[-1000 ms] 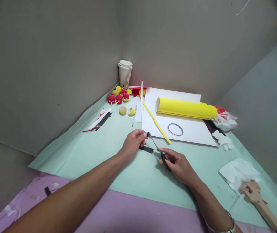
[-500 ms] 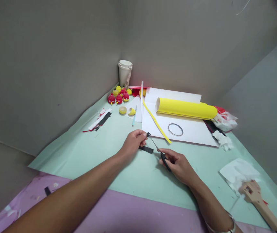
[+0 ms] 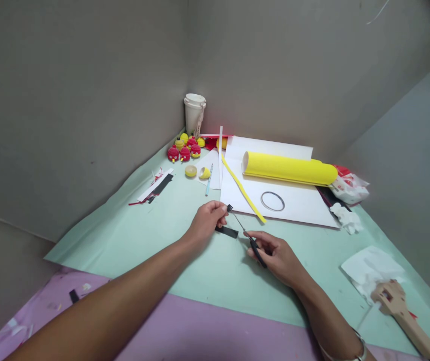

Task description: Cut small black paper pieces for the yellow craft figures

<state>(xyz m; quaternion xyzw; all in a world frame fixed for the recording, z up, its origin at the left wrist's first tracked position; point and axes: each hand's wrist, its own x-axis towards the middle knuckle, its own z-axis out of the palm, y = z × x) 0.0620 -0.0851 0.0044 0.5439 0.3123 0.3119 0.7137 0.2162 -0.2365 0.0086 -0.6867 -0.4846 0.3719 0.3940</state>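
Centrally: A Small Black Piece at the Scissor Tips

The small black piece (image 3: 230,207), its edge apparently notched, is pinched between thumb and finger of the left hand (image 3: 209,219), above the green sheet (image 3: 207,281). The right hand (image 3: 279,256) grips a pair of scissors (image 3: 255,246) by its black handles, blades directed at the piece; whether they touch it cannot be told. A black strip (image 3: 228,232) lies just below the left hand's fingers. Beyond, a white board (image 3: 301,203) bears a ring (image 3: 272,201) and a yellow roll (image 3: 290,169); a narrow yellow strip (image 3: 243,189) crosses its left part. Left of the board are a light-blue pen (image 3: 209,180) and two yellow cups (image 3: 190,171), with red and yellow balls (image 3: 184,153) grouped behind them, near a white lidded tumbler (image 3: 194,115). At lower right, a tan tool (image 3: 401,308) lies partly over white tissue (image 3: 371,263).
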